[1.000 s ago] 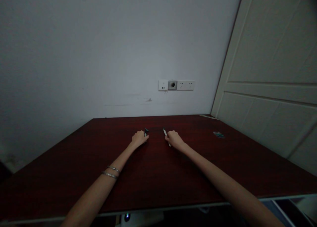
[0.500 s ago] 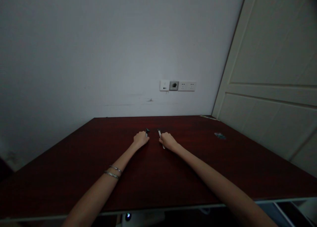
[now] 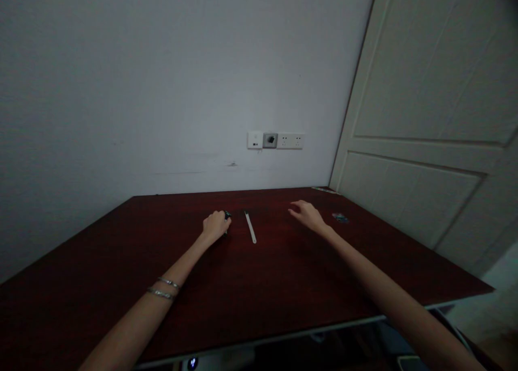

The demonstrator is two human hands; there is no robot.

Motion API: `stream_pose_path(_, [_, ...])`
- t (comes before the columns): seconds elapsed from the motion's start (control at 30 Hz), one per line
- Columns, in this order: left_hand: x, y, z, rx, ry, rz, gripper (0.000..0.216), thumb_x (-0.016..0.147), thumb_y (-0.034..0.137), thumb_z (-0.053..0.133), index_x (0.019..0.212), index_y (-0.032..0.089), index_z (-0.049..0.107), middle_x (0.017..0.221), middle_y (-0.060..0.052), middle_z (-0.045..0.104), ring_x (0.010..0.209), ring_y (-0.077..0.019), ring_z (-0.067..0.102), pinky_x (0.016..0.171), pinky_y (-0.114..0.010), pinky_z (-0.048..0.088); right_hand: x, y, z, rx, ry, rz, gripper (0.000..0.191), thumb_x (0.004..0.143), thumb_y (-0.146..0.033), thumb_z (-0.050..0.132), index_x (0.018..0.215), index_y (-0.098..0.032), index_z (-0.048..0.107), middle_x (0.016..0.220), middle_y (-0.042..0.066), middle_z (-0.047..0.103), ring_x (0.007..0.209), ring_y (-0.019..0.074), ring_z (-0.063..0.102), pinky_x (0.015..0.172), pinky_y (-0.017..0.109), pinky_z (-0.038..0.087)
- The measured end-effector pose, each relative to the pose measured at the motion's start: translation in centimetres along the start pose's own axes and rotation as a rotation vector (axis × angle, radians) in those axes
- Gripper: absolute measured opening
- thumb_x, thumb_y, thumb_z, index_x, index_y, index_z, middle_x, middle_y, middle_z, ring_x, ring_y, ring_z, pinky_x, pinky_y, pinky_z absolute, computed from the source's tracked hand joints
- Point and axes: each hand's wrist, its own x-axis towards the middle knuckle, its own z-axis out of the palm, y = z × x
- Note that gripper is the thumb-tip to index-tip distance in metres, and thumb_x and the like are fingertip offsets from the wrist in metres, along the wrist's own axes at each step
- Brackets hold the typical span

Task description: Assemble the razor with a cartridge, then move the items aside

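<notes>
My left hand (image 3: pixel 214 225) is closed around a small tool with a dark head (image 3: pixel 227 215); its pale handle is mostly hidden by the fingers, and I cannot make out its exact kind. To the right of that hand, a slim white stick with a black tip (image 3: pixel 251 228) lies on the dark red table (image 3: pixel 226 290), touched by neither hand. My right hand (image 3: pixel 307 215) is above the table between the stick and a small clear packet (image 3: pixel 340 218). Its fingers are stretched out and apart, with nothing in them.
Behind the table is a pale wall with sockets and a black plug (image 3: pixel 270 140). A panelled door (image 3: pixel 413 160) borders the right side. A thin strip (image 3: pixel 326 190) lies at the far right corner. Under the front edge a small lit round object (image 3: pixel 192 363) shows.
My right hand has let go of the white stick and moved right, its fingers opening. The stick stays on the table. My left hand still grips its tool; the view has turned slightly right.
</notes>
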Motion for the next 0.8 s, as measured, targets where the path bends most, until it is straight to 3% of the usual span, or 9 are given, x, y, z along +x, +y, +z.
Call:
stream_pose_path(0.17, [0.6,0.8,-0.7,-0.08,-0.016,0.006,0.032,0.084,0.039,0.04,0.087,0.015,0.062,0.1,-0.014,0.066,0.092,-0.028,0.063,0.072,-0.033,0.048,-1.0,11.6,-2.7,-0.034,0.049,0.154,0.041,0.079,-0.03,0.058,0.116,-0.01,0.059,0.118,0.015,0.06,0.113,0.0235,0.053,0.1,0.033,0.037])
stream_pose_path(0.3, [1.1,1.8,-0.7,-0.178,-0.055,0.0,0.029,0.084,0.04,0.043,0.082,0.017,0.061,0.094,-0.01,0.067,0.089,-0.0256,0.063,0.069,-0.03,0.047,-2.6,17.2,-3.3,0.006,-0.075,0.312,0.058,0.076,-0.036,0.062,0.124,-0.007,0.052,0.13,0.019,0.052,0.119,0.0268,0.049,0.102,0.035,0.035])
stream_pose_path(0.5, [1.4,3.6,0.1,-0.239,-0.049,0.058,0.027,0.083,0.039,0.044,0.078,0.018,0.061,0.088,-0.009,0.068,0.085,-0.0243,0.064,0.066,-0.028,0.045,-4.0,20.0,-2.4,0.062,-0.185,0.351,0.069,0.074,-0.037,0.064,0.131,-0.004,0.044,0.134,0.018,0.048,0.122,0.0256,0.047,0.104,0.033,0.033])
stream_pose_path(0.8, [1.7,4.0,0.0,-0.244,-0.032,0.072,0.027,0.084,0.037,0.045,0.081,0.018,0.063,0.089,-0.009,0.068,0.085,-0.0236,0.064,0.065,-0.027,0.044,-4.1,20.4,-2.0,0.09,-0.175,0.316,0.059,0.074,-0.036,0.063,0.125,-0.008,0.051,0.125,0.017,0.056,0.113,0.0248,0.054,0.099,0.033,0.038])
